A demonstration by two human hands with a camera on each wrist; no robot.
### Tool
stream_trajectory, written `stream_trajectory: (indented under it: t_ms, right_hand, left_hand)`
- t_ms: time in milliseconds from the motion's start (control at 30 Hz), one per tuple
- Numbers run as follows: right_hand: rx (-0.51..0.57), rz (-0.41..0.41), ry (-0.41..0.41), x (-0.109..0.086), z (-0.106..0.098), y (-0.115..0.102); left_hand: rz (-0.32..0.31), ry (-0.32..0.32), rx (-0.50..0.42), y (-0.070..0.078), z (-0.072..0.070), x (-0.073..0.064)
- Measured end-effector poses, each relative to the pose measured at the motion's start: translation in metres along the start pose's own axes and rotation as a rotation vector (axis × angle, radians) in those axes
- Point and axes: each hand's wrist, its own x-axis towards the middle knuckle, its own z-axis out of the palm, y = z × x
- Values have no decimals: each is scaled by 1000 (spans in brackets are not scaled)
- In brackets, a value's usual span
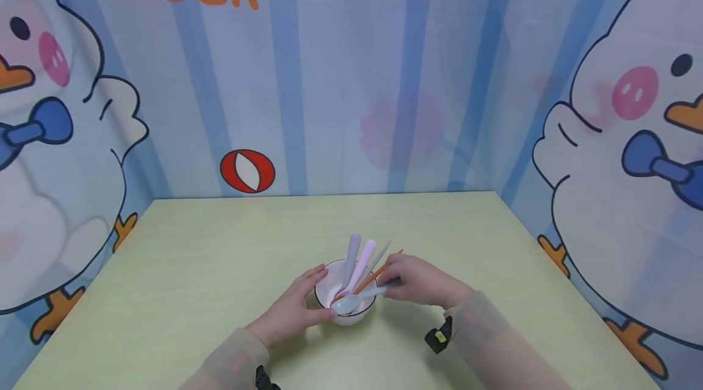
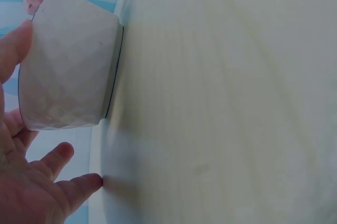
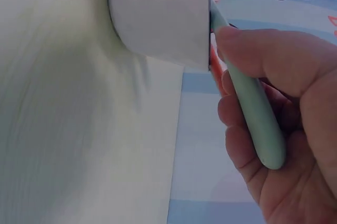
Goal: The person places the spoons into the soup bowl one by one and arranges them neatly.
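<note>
A white bowl (image 1: 351, 319) with a dark rim stands on the table and holds several utensils. My left hand (image 1: 307, 301) holds the bowl at its left side, thumb at the near rim and fingers at the far-left rim. My right hand (image 1: 412, 279) pinches a pale green spoon (image 3: 255, 113) by its handle; the spoon's head lies over the near part of the bowl. An orange stick-like utensil (image 1: 368, 281) passes close by the right fingers. A grey-purple handle (image 1: 352, 256), a lilac handle (image 1: 362, 262) and a thin grey handle (image 1: 380, 260) lean toward the far side.
The bowl stands near the front of a pale yellow-green table (image 1: 219, 243). A blue striped curtain (image 1: 340, 72) with printed ducks rises behind and beside it. A black wrist device (image 1: 439, 335) sits on the right sleeve.
</note>
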Motion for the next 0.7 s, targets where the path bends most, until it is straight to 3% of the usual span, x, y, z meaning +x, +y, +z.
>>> stream_trajectory:
  t_ms: [167,700]
  right_hand:
    - [-39,-31,15,2,3,3]
    - [-54,-11,65,2,2,4]
  left_hand:
    - [-9,-1,5,0,0,1]
    - [-1,1,9,1,1,0]
